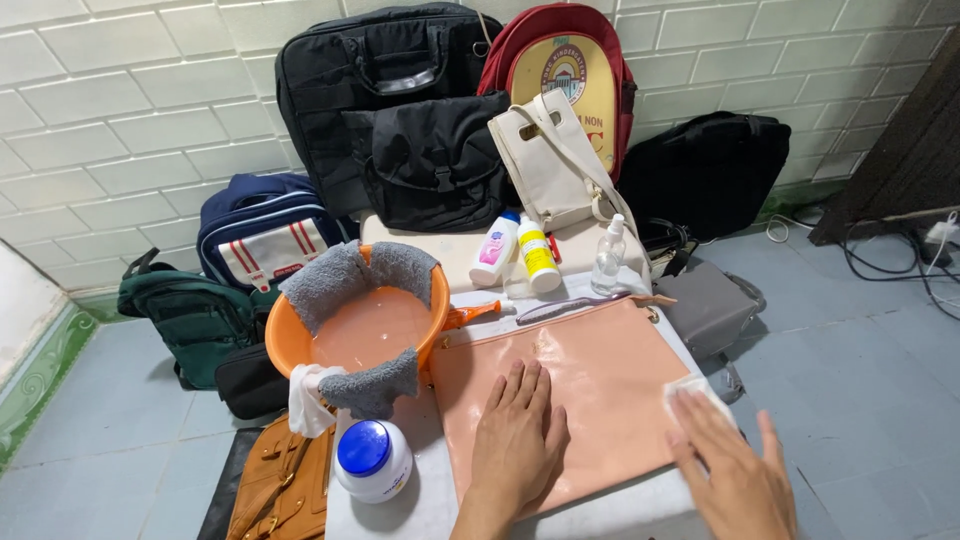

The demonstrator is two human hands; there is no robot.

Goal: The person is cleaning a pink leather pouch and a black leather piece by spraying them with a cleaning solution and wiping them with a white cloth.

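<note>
A flat pink leather bag (590,375) lies on a small white table (420,505) in front of me. My left hand (517,435) rests palm down on the bag's middle, fingers together and flat. My right hand (728,465) presses a white cloth (688,392) against the bag's right edge. An orange basin (365,325) with water stands at the bag's left, with grey towels (340,275) draped over its rim.
A white jar with a blue lid (370,458) stands near the table's front left. Two lotion bottles (515,250) and a clear spray bottle (608,255) stand behind the bag. Several backpacks and bags (400,110) lean on the tiled wall. A brown bag (280,490) lies on the floor.
</note>
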